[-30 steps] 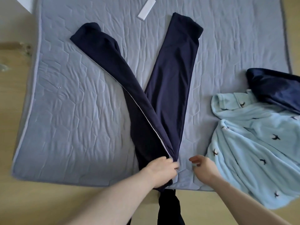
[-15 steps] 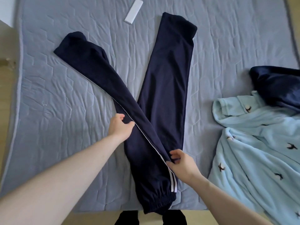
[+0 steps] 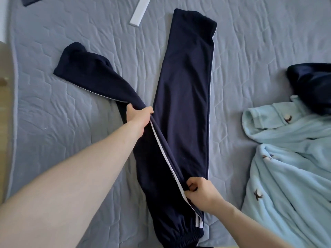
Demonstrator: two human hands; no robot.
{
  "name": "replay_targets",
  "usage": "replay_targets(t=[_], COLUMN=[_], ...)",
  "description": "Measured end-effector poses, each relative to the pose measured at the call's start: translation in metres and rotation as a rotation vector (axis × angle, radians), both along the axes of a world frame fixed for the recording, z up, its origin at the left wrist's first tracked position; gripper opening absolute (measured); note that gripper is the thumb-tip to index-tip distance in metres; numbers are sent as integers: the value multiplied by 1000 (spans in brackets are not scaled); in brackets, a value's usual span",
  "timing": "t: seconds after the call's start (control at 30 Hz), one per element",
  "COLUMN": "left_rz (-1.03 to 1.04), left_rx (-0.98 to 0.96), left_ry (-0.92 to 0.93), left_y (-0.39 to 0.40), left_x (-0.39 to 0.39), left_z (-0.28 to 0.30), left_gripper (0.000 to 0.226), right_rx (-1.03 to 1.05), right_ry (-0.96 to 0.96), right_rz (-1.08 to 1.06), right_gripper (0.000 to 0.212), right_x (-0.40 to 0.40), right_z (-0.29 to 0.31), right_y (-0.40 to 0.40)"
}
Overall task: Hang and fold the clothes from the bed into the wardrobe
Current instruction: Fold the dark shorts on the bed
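— Hidden or cut off?
— Near cuff of the trousers point(image 3: 180, 97) running to the bottom edge, partly out of frame. Dark garment point(image 3: 311, 86) at far right cropped by the edge, kind hard to tell. Dark scrap point(image 3: 34, 0) at top left mostly cut off. Right fingertips tucked under fabric, unseen.

— Surface and room?
— Grey quilted bed point(image 3: 71, 140) filling most of the view. Strip of wooden floor point(image 3: 4, 122) along the left. White flat bar point(image 3: 139, 12) lying far, left of the trousers' far end. Pale blue fleece point(image 3: 286, 176) with small dark motifs, crumpled at right, apart from the trousers.

— Trousers relative to the grip?
— Spread flat mid-bed in a V, legs meeting near. Left hand point(image 3: 138, 117) clamped on the left leg about halfway along, bunching and lifting it off the bed. Right hand point(image 3: 200, 192) pinching the white-striped seam near the cuff, fingers curled on cloth. Fabric stretched taut between both hands; right leg lying flat, untouched.
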State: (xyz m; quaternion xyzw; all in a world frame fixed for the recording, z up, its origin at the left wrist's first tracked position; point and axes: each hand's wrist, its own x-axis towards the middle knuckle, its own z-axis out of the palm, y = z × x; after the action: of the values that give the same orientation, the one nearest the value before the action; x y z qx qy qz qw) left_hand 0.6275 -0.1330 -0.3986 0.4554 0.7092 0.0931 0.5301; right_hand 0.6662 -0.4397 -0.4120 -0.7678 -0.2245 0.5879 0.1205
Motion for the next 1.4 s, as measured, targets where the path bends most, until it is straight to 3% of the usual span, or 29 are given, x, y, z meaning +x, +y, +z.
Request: replay_targets(t=[0.2, 0.27, 0.4, 0.47, 0.57, 0.63, 0.7, 0.77, 0.83, 0.9, 0.97, 1.07, 1.23, 1.33, 1.4], left_rz=[-546, -776, -1079, -1050, -905, -799, -720, -679, -733, -852, -939, -972, -988, -979, -965], left_rx=[419, 419, 186, 147, 247, 297, 294, 224, 85, -47, -81, 16, 29, 43, 69], left_ry=[-57, -41, 95, 170, 276, 393, 550, 700, 745, 752, 811, 908, 926, 897, 893], left_y=[-24, -40, -63, -61, -39, -12, 16, 38, 52, 55, 53, 48, 55, 56, 55], left_x=[65, 87, 105, 93, 55, 24, -8, -34, -51, -56, -57, -55, -51, -49, -49], left_z=[44, 46, 26, 13, -3, -11, -18, -25, -33, -41, -50, -64, -74, -74, -73], left_gripper=[95, 96, 96, 75, 34, 26, 39, 75, 113, 133, 139, 135, 138, 147, 147], right_rx=[-58, -118, -194, -205, -230, -171, -16, 165, 315, 416, 455, 445, 245, 293, 534], right_ry=[201, 233, 120, 15, -111, -226, -369, -478, -547, -590, -615, -627, -600, -579, -533], right_rz=[-106, -91, 20, 53, 32, -27, -80, -84, -18, 105, 265, 510, 741, 692, 430], right_gripper=[6, 17, 10, 12, 29, 43, 45, 48, 52, 51, 51, 47, 46, 56, 54], right_x=[21, 25, 27, 30, 43, 57, 70, 82, 89, 91, 89, 78, 68, 76, 87], right_z=[14, 15, 15, 13, 14, 16, 20, 22, 22, 19, 13, -2, -27, -29, -19], right_y=[-3, -5, -15, -18, -8, 10, 37, 74, 117, 161, 201, 252, 300, 308, 313])
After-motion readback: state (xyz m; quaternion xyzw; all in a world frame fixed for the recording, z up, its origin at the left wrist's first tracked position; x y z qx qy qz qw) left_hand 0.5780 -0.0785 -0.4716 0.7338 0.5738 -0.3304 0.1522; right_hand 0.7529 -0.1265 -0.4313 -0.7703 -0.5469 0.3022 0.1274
